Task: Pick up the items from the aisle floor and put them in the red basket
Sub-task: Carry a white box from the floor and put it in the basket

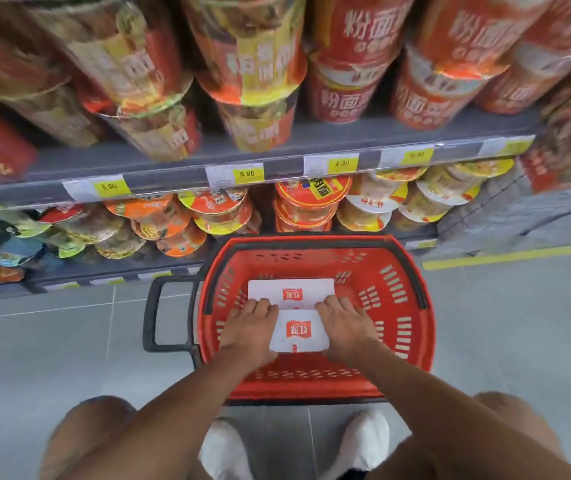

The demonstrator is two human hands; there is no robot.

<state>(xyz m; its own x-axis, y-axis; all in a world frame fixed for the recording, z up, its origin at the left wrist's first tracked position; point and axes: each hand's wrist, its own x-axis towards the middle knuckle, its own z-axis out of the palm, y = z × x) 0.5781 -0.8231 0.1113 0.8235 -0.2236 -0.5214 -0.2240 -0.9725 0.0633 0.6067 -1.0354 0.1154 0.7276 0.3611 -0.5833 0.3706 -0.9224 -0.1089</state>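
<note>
White packet (298, 330) sits low inside the red basket (412, 271), overlapping a second packet (291, 289). My left hand (249, 329) and right hand (346, 323) clamp its two sides. I judge: lower it flat, then release both together.

A red plastic shopping basket (412, 306) with slotted walls and a black handle (154, 317) hinged out to its left stands upright on the grey tiled floor. Inside it lie two flat white packets, each with a red label at its centre. The far white packet (291, 289) lies on the basket's bottom; the near white packet (299, 332) overlaps its near edge, tilted slightly.
</note>
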